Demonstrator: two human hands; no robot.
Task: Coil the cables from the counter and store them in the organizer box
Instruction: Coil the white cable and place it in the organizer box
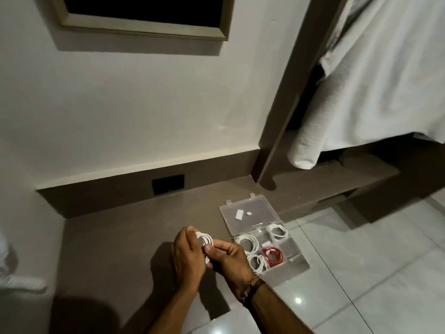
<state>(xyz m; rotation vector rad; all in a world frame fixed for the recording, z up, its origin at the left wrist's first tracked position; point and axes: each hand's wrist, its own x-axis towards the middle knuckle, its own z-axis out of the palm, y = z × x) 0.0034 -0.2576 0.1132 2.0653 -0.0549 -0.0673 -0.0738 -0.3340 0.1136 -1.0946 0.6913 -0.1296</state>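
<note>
both hands, left hand (pixel 186 255) and right hand (pixel 232 260), have their fingers pinched on a white cable (pixel 204 239) wound in loops above the counter (pixel 115 237). just beside them the organizer box (pixel 292 244) lies open, with white coils and a red coil (pixel 273 255) inside.

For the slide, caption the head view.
Both hands, left hand and right hand, coil a white cable beside the open organizer box.

A bedroom, in a home or a hotel.
A bed draped in a white quilted cover (pixel 375 75) stands on a dark platform (pixel 337 179) beside a low brown counter (pixel 120 232); a framed picture (pixel 144 18) hangs on the plain wall, a dark socket plate (pixel 168 184) sits below, and the floor is glossy pale tile (pixel 361 273).
</note>
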